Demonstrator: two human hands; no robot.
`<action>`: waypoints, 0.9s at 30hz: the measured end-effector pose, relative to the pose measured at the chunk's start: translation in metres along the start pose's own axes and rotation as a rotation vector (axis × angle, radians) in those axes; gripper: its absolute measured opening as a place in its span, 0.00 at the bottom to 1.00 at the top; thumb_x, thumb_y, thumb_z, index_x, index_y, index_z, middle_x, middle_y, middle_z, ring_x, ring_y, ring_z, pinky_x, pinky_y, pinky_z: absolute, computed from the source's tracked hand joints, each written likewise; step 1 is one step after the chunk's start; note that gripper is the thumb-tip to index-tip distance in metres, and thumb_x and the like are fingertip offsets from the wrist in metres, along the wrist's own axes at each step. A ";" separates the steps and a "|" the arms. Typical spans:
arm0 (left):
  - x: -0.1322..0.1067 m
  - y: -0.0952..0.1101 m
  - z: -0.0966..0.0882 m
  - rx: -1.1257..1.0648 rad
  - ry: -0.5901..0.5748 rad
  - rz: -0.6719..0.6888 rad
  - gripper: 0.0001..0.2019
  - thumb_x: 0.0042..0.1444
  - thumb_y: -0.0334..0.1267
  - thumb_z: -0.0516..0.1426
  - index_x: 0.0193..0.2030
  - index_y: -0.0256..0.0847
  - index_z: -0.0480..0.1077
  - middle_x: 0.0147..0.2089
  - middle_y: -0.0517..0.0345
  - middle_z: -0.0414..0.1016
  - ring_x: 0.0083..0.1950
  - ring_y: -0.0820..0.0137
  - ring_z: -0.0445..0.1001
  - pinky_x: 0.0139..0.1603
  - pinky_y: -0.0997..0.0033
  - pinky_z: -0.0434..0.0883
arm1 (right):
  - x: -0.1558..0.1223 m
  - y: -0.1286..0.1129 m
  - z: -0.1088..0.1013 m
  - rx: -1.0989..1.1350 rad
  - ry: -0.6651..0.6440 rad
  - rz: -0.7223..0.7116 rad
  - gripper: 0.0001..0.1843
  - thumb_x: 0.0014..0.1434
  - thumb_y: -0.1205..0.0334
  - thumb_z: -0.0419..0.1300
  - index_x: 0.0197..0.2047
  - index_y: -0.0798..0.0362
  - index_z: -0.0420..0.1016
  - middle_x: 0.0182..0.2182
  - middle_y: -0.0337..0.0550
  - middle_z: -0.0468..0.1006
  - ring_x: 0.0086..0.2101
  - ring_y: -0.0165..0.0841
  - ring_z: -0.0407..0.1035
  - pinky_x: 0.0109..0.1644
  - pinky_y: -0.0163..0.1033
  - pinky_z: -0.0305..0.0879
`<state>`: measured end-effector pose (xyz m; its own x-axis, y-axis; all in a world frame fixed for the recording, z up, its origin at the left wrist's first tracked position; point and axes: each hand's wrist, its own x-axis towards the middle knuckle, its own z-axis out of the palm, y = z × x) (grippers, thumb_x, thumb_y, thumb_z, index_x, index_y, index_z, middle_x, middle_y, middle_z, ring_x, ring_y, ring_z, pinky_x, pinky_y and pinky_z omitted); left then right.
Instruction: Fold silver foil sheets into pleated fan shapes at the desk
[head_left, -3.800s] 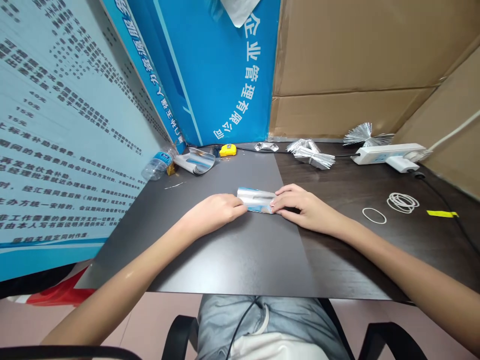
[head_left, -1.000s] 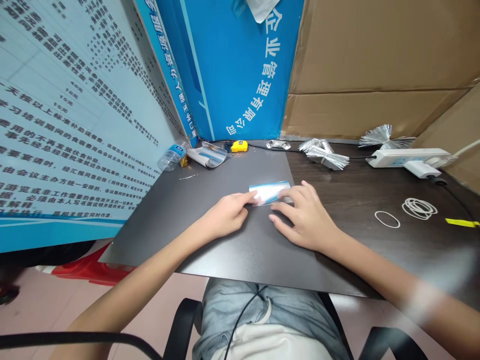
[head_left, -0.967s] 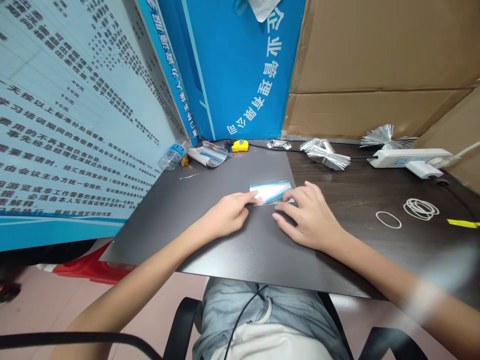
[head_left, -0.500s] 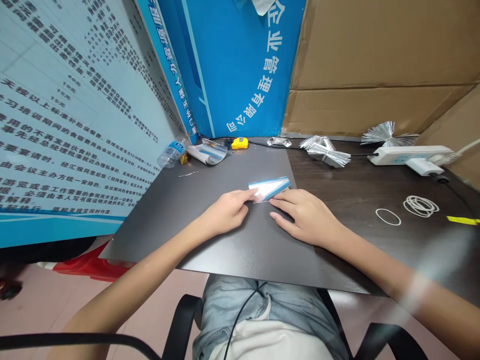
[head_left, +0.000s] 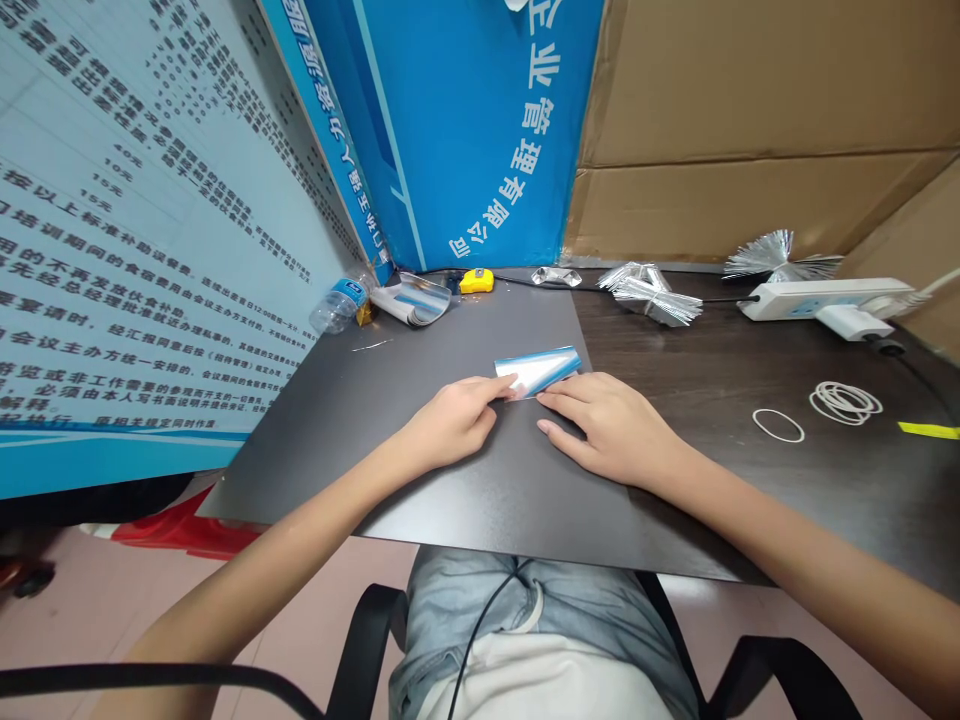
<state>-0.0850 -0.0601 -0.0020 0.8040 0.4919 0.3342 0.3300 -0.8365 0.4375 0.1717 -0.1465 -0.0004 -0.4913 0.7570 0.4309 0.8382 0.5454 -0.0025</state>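
A small shiny sheet (head_left: 546, 366), foil or plastic film with blue and white bands, lies on the grey part of the desk (head_left: 442, 500). Its upper edge looks curled. The stretched index finger of my left hand (head_left: 459, 418) presses on the sheet's lower left part; the thumb stays apart from it. My right hand (head_left: 611, 425) rests palm down, with its fingertips on the sheet's lower right edge and the thumb spread on the desk. Part of that edge is hidden under the right fingers.
Behind lie a plastic bottle (head_left: 339, 304), a curled film roll (head_left: 414, 298), a yellow tape measure (head_left: 477, 281) and silver foil bundles (head_left: 651, 294). To the right are a power strip (head_left: 829, 298) and white rubber bands (head_left: 846, 402). Printed panels and cardboard (head_left: 750, 90) wall the desk.
The camera view has shifted slightly. Both hands stay in almost the same place on the sheet, which looks nearly unmoved.
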 end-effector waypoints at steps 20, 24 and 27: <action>-0.006 0.001 -0.018 0.032 -0.187 -0.061 0.32 0.63 0.22 0.46 0.74 0.39 0.52 0.68 0.51 0.75 0.73 0.62 0.68 0.69 0.57 0.70 | 0.000 0.000 0.000 -0.039 0.006 -0.023 0.19 0.74 0.55 0.56 0.55 0.57 0.82 0.51 0.52 0.84 0.49 0.45 0.78 0.57 0.52 0.68; -0.007 0.000 -0.017 0.003 -0.170 -0.059 0.32 0.63 0.22 0.46 0.73 0.39 0.52 0.68 0.51 0.75 0.72 0.63 0.70 0.70 0.57 0.70 | -0.001 0.000 0.000 -0.044 0.005 -0.017 0.19 0.73 0.55 0.57 0.55 0.57 0.82 0.51 0.53 0.84 0.50 0.46 0.78 0.58 0.54 0.67; -0.007 0.000 -0.017 0.002 -0.156 -0.045 0.31 0.63 0.22 0.46 0.73 0.38 0.52 0.68 0.51 0.75 0.72 0.63 0.70 0.70 0.57 0.70 | -0.001 0.000 0.000 -0.038 0.004 -0.013 0.18 0.72 0.55 0.58 0.55 0.57 0.83 0.52 0.53 0.84 0.50 0.46 0.78 0.59 0.54 0.67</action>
<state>-0.0984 -0.0594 0.0097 0.8554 0.4854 0.1805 0.3682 -0.8152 0.4471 0.1721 -0.1474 -0.0012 -0.5010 0.7485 0.4345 0.8402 0.5410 0.0369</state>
